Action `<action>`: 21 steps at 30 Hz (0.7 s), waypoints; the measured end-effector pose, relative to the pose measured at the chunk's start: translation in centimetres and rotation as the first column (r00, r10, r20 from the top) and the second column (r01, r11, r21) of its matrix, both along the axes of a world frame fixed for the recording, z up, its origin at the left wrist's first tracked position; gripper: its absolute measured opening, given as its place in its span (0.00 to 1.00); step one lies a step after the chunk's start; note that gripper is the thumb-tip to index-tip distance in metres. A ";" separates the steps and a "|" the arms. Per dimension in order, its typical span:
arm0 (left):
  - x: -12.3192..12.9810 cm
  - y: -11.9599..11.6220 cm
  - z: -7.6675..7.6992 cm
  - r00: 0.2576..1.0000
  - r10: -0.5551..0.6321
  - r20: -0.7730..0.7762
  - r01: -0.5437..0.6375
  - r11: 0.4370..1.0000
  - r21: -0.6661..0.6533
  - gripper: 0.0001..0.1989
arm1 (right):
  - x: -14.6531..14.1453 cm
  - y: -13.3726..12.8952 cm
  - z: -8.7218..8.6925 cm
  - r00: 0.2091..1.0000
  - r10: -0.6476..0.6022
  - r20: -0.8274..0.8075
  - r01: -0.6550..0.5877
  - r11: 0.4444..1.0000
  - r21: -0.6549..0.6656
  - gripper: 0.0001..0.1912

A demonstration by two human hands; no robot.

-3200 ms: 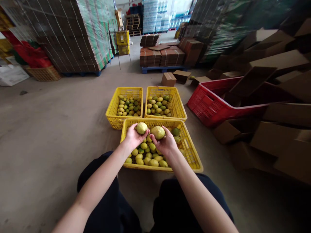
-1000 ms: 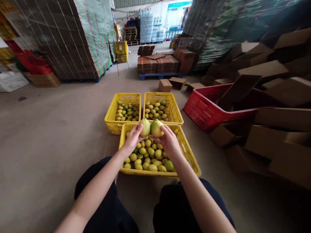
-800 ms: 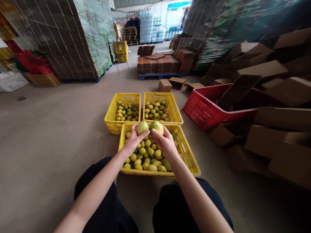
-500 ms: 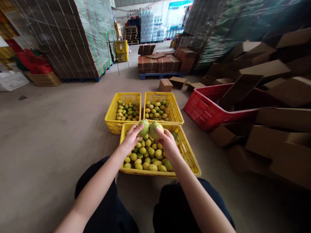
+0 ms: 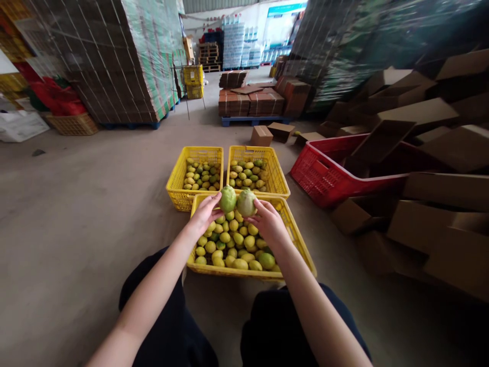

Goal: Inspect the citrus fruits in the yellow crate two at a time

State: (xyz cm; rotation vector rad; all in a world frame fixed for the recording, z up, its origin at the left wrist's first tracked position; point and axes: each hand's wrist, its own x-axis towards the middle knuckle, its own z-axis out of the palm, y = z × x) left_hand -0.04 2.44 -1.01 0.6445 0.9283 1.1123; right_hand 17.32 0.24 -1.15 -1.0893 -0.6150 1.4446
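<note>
My left hand (image 5: 206,215) grips a green lemon (image 5: 228,199) between thumb and fingers. Close beside it, a paler green lemon (image 5: 246,203) is held in my right hand (image 5: 266,220), thumb on its right side. Both fruits are raised over the far part of the near yellow crate (image 5: 296,239). Many yellow and green lemons (image 5: 232,244) lie in that crate, partly covered by my hands and forearms. Just behind it stand a left yellow crate (image 5: 176,178) and a right yellow crate (image 5: 280,176), each holding more lemons.
A red crate (image 5: 317,173) with cardboard in it stands at the right, amid a heap of open cardboard boxes (image 5: 428,219). Flattened cartons (image 5: 250,102) lie on a blue pallet (image 5: 252,121) ahead. Wrapped stacks rise on both sides. My knees flank the near crate.
Both lemons have turned in my fingers; my thumbs have shifted toward their outer sides, so more of each fruit shows. The crates have stayed in place.
</note>
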 end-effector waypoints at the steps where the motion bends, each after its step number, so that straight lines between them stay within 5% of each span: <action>1: 0.0 -0.1 0.2 1.000 0.002 -0.017 -0.002 1.000 0.006 0.11 | 0.0 0.0 0.0 1.000 0.004 0.014 -0.004 1.000 0.009 0.19; 6: -0.1 -0.4 0.6 0.995 -0.029 -0.090 0.032 0.999 0.032 0.11 | 0.0 -0.1 -0.2 0.993 0.101 0.054 -0.105 0.992 0.071 0.18; 14: -0.2 -0.1 0.1 0.998 -0.030 0.052 0.031 0.999 -0.012 0.12 | -0.1 -0.3 0.2 0.988 0.136 0.066 -0.142 0.985 0.094 0.18; 21: -0.3 0.2 -0.1 0.997 0.016 0.071 -0.013 0.999 -0.044 0.10 | 0.0 -0.3 0.1 0.997 0.061 0.046 -0.063 0.997 0.046 0.17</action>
